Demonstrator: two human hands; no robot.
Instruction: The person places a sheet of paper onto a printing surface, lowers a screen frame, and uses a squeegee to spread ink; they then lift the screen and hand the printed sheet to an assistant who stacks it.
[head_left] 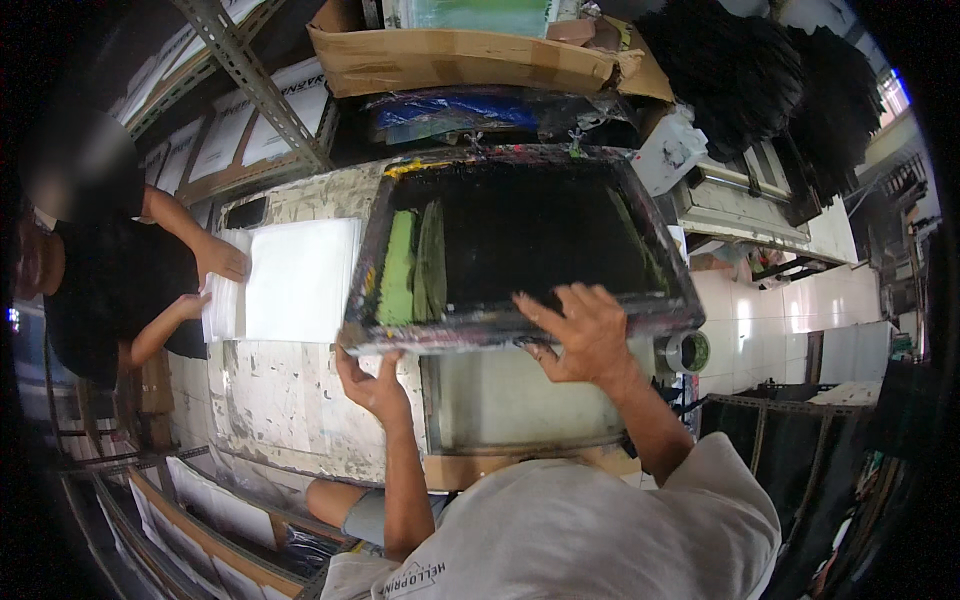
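I see a left hand and right hand gripping a black, paint-smeared screen; dark letters mark the pale shirt.

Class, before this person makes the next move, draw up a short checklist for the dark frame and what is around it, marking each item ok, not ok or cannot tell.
1. Right hand at the frame: ok, it is at the near edge, fingers spread.
2. Left hand at the frame: ok, by the near-left corner; firmness of hold, cannot tell.
3. Co-worker's hands clear of the frame: ok, both are at the left side of the white sheets.
4. Fasteners at the frame's far edge tight: cannot tell.
5. Gap between sheets and frame: cannot tell.
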